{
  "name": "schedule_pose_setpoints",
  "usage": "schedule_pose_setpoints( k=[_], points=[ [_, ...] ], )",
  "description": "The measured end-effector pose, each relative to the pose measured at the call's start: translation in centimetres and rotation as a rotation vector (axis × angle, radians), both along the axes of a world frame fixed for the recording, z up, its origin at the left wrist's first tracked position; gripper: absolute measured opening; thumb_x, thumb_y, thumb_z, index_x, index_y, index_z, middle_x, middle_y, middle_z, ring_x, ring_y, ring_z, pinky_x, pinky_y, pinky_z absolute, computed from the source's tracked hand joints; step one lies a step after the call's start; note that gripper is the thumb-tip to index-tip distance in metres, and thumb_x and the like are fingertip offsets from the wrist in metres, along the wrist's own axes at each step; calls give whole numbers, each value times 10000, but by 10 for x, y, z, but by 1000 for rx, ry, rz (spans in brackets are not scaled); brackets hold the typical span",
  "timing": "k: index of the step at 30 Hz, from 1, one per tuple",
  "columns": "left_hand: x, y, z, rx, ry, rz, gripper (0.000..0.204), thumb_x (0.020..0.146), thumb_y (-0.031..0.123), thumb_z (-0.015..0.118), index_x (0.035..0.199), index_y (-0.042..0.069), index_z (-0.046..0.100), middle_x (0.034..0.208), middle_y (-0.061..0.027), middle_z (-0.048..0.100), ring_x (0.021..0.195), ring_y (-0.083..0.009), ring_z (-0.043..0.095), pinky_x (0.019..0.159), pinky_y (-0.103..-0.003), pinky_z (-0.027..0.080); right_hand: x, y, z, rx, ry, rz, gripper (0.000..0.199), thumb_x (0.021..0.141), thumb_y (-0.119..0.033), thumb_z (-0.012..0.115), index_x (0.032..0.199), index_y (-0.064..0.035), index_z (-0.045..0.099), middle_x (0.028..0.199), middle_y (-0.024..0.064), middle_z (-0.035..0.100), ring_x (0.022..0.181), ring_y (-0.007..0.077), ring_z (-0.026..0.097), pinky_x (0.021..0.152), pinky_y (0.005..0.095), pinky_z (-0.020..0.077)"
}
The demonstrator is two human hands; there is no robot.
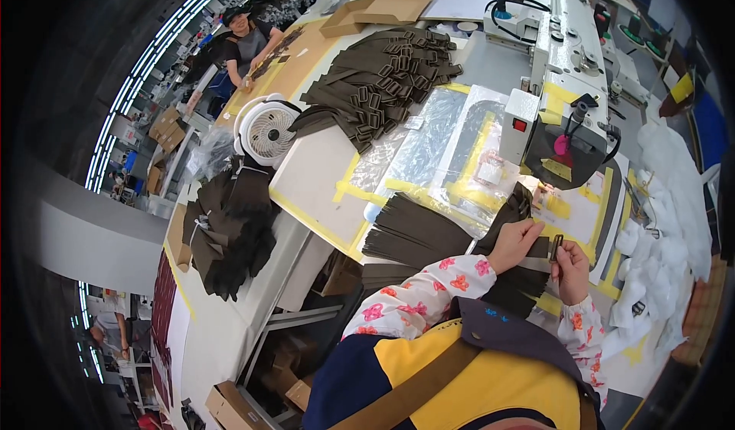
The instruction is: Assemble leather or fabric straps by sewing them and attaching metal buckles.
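Observation:
My left hand [514, 246] pinches a dark olive strap [539, 247] in front of the sewing machine. Just to its right, my right hand [572, 272] grips a small dark rectangular buckle [556, 247] between thumb and fingers. The strap's end meets the buckle; whether it passes through the slot is too small to tell. Under and left of my hands, a bundle of similar dark straps [417, 233] lies fanned out, gathered by a light tie. Beyond my hands stands the white sewing machine head [563, 135], with a red switch on its side.
A large pile of straps with buckles [375, 85] covers the table's far middle. Left are a white fan [269, 131] and a tied dark bundle [230, 231]. White fluffy material [658, 238] lies at right. An open cardboard box [367, 15] and a co-worker [249, 43] are farther off.

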State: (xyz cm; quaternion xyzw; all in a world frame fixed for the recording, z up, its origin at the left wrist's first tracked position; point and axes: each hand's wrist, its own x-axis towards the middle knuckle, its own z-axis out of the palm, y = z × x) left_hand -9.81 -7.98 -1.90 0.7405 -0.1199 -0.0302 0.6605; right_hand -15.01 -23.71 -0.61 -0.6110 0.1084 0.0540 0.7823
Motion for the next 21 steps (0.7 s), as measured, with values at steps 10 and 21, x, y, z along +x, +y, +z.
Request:
schedule_pose_setpoints(
  k=[10,21],
  points=[
    [-2,-2,-6,-43,-26,25,173,866,157,534,840,-14,537,633,-129,499,531,-168,483,509,-277,395,2,18,-15,-44,39,126,159,868,-125,547,947,7,506,615,4,526,406,46,411,365,178,303],
    [-2,32,13,32,-287,-259,103,765,64,627,858,39,592,767,-69,570,703,-178,520,646,-281,408,27,23,-56,-552,-308,162,180,768,30,573,947,13,563,740,62,614,637,73,556,538,226,446]
  ],
)
